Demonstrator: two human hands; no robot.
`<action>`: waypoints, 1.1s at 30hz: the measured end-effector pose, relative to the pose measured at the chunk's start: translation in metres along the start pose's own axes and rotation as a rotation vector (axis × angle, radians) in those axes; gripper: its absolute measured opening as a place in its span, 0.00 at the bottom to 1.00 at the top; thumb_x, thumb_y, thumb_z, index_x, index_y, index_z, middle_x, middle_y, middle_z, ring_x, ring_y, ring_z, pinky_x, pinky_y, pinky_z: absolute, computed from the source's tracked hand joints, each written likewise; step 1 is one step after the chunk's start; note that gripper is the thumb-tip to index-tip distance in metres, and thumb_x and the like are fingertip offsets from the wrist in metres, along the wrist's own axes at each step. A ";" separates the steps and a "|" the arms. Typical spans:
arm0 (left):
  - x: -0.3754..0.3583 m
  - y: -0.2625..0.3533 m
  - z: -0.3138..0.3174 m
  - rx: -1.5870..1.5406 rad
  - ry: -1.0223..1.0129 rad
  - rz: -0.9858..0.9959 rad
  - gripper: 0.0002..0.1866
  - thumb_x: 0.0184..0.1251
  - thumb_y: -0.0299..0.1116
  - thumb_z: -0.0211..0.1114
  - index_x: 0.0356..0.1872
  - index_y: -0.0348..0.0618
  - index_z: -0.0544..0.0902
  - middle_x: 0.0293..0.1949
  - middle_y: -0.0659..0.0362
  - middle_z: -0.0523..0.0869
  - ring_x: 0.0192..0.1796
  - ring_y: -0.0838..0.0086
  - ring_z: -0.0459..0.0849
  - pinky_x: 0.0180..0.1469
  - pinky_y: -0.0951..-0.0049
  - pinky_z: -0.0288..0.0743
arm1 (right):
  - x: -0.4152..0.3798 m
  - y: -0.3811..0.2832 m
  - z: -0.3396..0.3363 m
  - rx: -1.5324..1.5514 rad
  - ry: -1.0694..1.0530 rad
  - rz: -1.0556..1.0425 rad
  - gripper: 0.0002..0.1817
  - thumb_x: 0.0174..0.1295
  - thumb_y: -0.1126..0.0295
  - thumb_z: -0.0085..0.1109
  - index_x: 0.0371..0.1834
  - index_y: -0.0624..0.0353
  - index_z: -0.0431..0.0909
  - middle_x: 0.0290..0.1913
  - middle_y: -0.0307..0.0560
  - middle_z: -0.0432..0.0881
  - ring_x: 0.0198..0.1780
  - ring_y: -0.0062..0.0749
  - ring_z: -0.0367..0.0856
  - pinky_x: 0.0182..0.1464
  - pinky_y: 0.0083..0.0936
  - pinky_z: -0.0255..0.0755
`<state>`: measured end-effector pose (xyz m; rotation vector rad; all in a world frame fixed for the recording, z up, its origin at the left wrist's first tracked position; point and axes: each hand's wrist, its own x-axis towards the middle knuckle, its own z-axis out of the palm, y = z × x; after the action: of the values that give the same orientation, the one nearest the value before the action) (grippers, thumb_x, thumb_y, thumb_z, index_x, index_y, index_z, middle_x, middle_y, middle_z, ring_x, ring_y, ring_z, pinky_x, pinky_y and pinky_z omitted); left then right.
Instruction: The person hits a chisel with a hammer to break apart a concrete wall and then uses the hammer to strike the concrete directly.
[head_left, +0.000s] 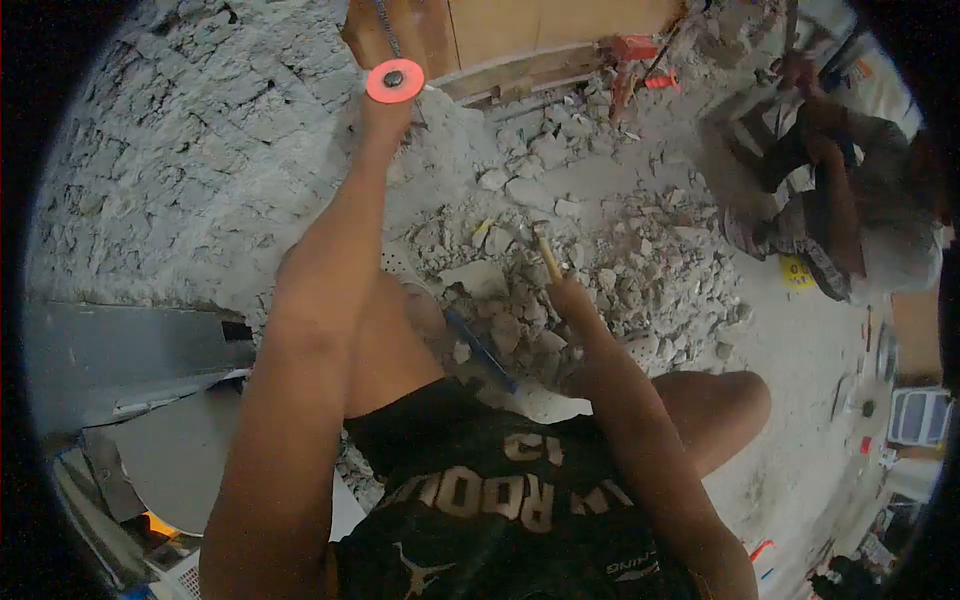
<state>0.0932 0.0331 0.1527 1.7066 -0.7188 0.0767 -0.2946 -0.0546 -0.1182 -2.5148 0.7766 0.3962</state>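
My left hand (388, 118) reaches up along the rough wall (200, 140), closed round a chisel whose round pink guard (395, 82) hides most of the fingers. The chisel's dark struck end faces me. Lower down and to the right, my right hand (570, 297) is wrapped round the wooden handle of a hammer (546, 255). The hammer's head is over broken rubble (500, 280), apart from the chisel. Whether it touches the rubble I cannot tell.
Another person (850, 180) crouches at the right, blurred. A red tool (632, 60) stands by the wooden panel (520, 35). A blue bar (480, 350) lies by my legs. At the right are a yellow item (797, 271) and a white crate (920, 416).
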 end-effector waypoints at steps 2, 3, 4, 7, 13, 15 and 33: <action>-0.001 -0.004 -0.005 -0.065 0.037 0.130 0.08 0.59 0.28 0.67 0.37 0.36 0.82 0.35 0.56 0.85 0.37 0.75 0.81 0.42 0.71 0.74 | -0.009 -0.013 -0.010 -0.233 -0.040 -0.172 0.21 0.58 0.56 0.58 0.38 0.67 0.81 0.35 0.61 0.85 0.38 0.59 0.84 0.40 0.45 0.79; -0.001 -0.005 -0.004 -0.063 0.040 0.134 0.08 0.59 0.28 0.67 0.37 0.36 0.82 0.35 0.56 0.85 0.37 0.75 0.81 0.42 0.71 0.74 | -0.021 -0.029 -0.023 0.109 0.027 0.098 0.23 0.61 0.53 0.53 0.37 0.67 0.80 0.38 0.66 0.83 0.40 0.61 0.83 0.42 0.47 0.78; 0.000 -0.005 -0.002 -0.096 0.067 0.072 0.09 0.59 0.28 0.66 0.39 0.36 0.81 0.35 0.56 0.85 0.38 0.74 0.81 0.43 0.71 0.74 | -0.020 -0.031 -0.024 0.277 0.050 0.231 0.25 0.62 0.51 0.51 0.36 0.67 0.79 0.39 0.69 0.82 0.41 0.62 0.82 0.43 0.48 0.77; 0.004 -0.013 -0.007 -0.131 0.082 0.092 0.08 0.61 0.30 0.65 0.39 0.40 0.80 0.33 0.59 0.83 0.33 0.77 0.79 0.35 0.73 0.72 | -0.003 -0.029 -0.016 0.337 0.069 0.190 0.27 0.65 0.48 0.48 0.33 0.68 0.78 0.34 0.68 0.82 0.40 0.57 0.84 0.41 0.48 0.76; -0.003 -0.043 -0.009 -0.030 0.132 0.153 0.05 0.65 0.32 0.63 0.36 0.44 0.79 0.30 0.65 0.79 0.29 0.80 0.76 0.29 0.74 0.70 | -0.020 -0.069 -0.063 0.562 0.259 0.160 0.25 0.64 0.49 0.53 0.32 0.66 0.78 0.23 0.58 0.79 0.28 0.50 0.82 0.31 0.41 0.73; -0.012 -0.039 -0.009 -0.043 0.188 0.182 0.05 0.65 0.32 0.63 0.35 0.44 0.79 0.29 0.66 0.78 0.29 0.79 0.76 0.29 0.73 0.70 | -0.039 -0.093 -0.091 0.575 0.363 0.131 0.24 0.65 0.51 0.54 0.35 0.67 0.77 0.23 0.59 0.80 0.27 0.52 0.82 0.31 0.41 0.73; -0.004 -0.075 -0.014 0.106 0.090 0.323 0.12 0.64 0.37 0.64 0.44 0.44 0.80 0.37 0.59 0.83 0.39 0.72 0.81 0.40 0.68 0.74 | -0.153 -0.212 -0.261 0.993 0.320 -0.148 0.27 0.71 0.45 0.44 0.32 0.60 0.72 0.18 0.37 0.70 0.17 0.20 0.67 0.19 0.21 0.62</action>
<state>0.1314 0.0543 0.0905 1.6621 -0.9306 0.4199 -0.2578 0.0337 0.2387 -1.6709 0.6586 -0.3837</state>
